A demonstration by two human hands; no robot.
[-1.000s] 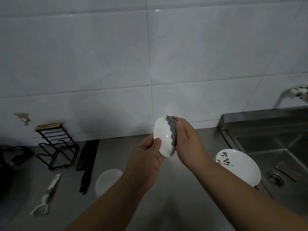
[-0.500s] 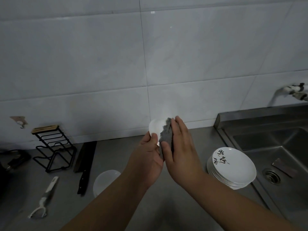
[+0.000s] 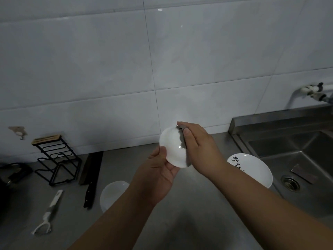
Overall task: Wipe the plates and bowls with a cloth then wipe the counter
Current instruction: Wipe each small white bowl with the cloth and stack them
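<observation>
Half a second ago the grey cloth (image 3: 182, 141) and the right grip (image 3: 200, 147) covered most of the bowl (image 3: 173, 148). Now they have slid to its right rim, baring the white outside, so this bowl looks nearly wiped. The left grip (image 3: 158, 175) curls round the bowl's near-left edge, holding it above the desk (image 3: 189, 222). The right grip pinches the cloth over the rim, thumb on top.

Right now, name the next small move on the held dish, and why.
Probably sweep the cloth leftward across the dish: the right hand presses it only at the right edge, the left hand grips the lower rim, most white surface uncovered.
</observation>
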